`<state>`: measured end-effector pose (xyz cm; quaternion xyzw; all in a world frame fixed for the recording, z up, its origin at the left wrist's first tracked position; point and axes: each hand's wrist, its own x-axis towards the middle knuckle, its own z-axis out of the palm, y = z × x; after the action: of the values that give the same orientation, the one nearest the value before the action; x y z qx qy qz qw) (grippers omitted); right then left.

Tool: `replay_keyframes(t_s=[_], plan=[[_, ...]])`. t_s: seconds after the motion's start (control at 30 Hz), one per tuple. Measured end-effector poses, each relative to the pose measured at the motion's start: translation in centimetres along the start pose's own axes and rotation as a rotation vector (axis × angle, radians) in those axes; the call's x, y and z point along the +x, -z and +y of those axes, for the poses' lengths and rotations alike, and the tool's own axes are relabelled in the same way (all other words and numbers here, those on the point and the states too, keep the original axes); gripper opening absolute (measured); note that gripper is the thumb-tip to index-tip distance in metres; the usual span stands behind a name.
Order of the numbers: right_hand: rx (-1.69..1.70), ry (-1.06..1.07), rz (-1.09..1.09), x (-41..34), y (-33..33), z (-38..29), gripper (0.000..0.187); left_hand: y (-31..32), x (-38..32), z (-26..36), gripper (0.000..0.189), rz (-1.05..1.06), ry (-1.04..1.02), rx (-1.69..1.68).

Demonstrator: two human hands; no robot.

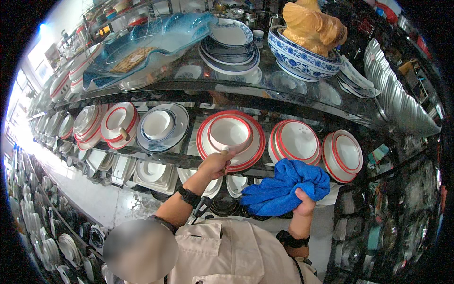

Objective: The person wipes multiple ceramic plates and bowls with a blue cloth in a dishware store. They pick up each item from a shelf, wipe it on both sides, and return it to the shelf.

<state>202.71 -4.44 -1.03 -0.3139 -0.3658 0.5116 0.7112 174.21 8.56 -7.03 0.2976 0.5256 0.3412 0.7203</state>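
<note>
My left hand (215, 165) grips the short handle at the near side of a white bowl with a red rim (230, 132). The bowl sits on a stack of red-banded white plates (258, 149) on the middle shelf. My right hand (305, 203) holds a bunched blue cloth (283, 188), which hangs in front of the shelf edge. Just beyond the cloth stands another stack of red-rimmed white dishes (299, 140), its top piece pierced with small holes. The fingers of my left hand partly hide the handle.
Blue-and-white bowls (301, 53) bearing a tan sculpted piece (314, 28) stand on the glass upper shelf (170, 83). A wavy blue glass dish (156, 46) is further left. Dish stacks (118, 124) line the middle shelf; white dishes (152, 174) sit below. A ribbed silver piece (393, 88) juts out right.
</note>
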Motion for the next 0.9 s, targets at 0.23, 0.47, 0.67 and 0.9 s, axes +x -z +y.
replay_keyframes(t_s=[0.23,0.47,0.67,0.9], plan=[[0.062,-0.088,0.039,-0.8,3.3,3.2,0.054,1.4,-3.6,0.5,0.030,-0.117,-0.199,0.184],[-0.301,-0.056,0.041,-1.1,5.0,6.9,0.034,4.1,-12.8,2.7,0.046,-0.023,-0.290,0.688],[-0.966,0.486,-0.491,1.4,-12.3,1.5,0.058,8.6,-18.4,1.5,0.019,0.218,-0.489,1.163],[-1.476,0.749,-1.000,-3.4,-23.6,3.8,0.061,12.7,-24.2,-0.7,0.008,0.407,-0.615,1.406]])
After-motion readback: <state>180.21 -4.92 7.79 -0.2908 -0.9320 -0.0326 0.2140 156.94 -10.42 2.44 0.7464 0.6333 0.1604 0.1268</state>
